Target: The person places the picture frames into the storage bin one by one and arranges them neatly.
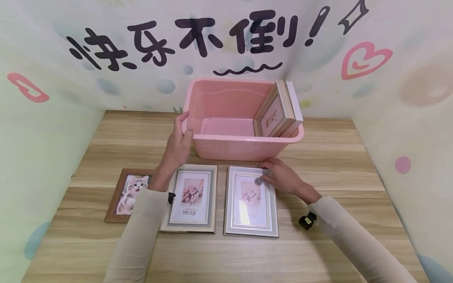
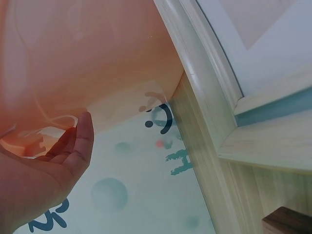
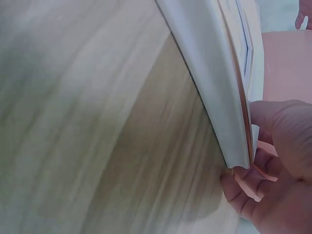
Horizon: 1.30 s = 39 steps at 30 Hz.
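My left hand grips the left end of the pink plastic bin; in the left wrist view its fingers hook through the handle opening. My right hand pinches the far right corner of a silver-white picture frame lying face up, thumb above the edge and fingers curled around the corner, as the right wrist view shows. A small round grey disc shows on that frame's face. Inside the bin's right end lean a light wooden picture frame and a white-edged one.
A second silver-white picture frame lies left of the held one. Further left lies a brown wooden frame with a kitten picture, partly covered by my left arm. All stand on a wood-grain table before a printed backdrop.
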{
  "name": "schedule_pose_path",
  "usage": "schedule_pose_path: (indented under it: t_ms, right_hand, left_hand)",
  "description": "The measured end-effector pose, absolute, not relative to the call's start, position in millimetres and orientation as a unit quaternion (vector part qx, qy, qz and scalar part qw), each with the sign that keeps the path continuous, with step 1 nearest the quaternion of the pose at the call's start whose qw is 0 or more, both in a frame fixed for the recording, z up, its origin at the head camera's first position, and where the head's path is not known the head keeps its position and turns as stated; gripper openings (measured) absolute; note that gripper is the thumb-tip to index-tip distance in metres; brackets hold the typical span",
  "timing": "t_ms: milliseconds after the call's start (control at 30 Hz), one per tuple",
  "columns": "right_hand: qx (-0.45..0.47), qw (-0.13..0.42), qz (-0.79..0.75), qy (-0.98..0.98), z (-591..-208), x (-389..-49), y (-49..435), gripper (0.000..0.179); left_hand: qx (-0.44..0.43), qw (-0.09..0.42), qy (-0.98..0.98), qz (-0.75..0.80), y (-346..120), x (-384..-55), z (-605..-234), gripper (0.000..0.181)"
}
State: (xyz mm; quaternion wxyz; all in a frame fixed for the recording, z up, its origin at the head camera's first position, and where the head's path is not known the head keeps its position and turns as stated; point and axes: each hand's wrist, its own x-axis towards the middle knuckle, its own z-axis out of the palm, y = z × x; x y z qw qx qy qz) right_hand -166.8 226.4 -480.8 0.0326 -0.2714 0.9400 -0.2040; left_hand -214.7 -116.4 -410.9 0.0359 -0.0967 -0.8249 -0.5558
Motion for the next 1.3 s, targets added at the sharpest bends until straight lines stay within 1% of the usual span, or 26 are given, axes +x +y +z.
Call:
schedule_pose_path:
  t_ms: [167, 400, 633, 800, 967, 1200, 1300]
  right_hand:
    - [-0.262, 0.045, -0.224, 0.938, -470.1, -163.9, 229.3, 0.03]
    - [-0.254, 0.083, -0.314, 0.911, -449.7, -164.8, 233.0, 0.024]
    - [-0.273, 0.129, -0.373, 0.877, -434.0, -165.8, 237.6, 0.035]
    - [-0.264, 0.164, -0.396, 0.864, -425.9, -167.5, 238.9, 0.04]
    - [-0.253, 0.21, -0.414, 0.849, -418.4, -164.9, 238.1, 0.035]
    - [-0.271, 0.26, -0.441, 0.815, -405.9, -159.2, 233.9, 0.024]
    - [-0.277, 0.277, -0.447, 0.805, -398.2, -156.2, 232.7, 0.027]
  left_hand:
    - [-0.096, 0.036, -0.826, -0.555, -116.5, -214.6, -410.3, 0.054]
    - [-0.1, 0.041, -0.824, -0.555, -117.8, -214.7, -410.2, 0.055]
    - [-0.102, 0.041, -0.823, -0.557, -118.0, -214.7, -410.3, 0.055]
    - [-0.103, 0.044, -0.824, -0.556, -117.6, -215.0, -409.8, 0.055]
    - [-0.103, 0.044, -0.823, -0.556, -117.2, -215.2, -409.4, 0.055]
    - [-0.101, 0.039, -0.824, -0.556, -116.8, -213.9, -409.1, 0.055]
    - [-0.102, 0.04, -0.824, -0.556, -116.6, -213.7, -409.7, 0.055]
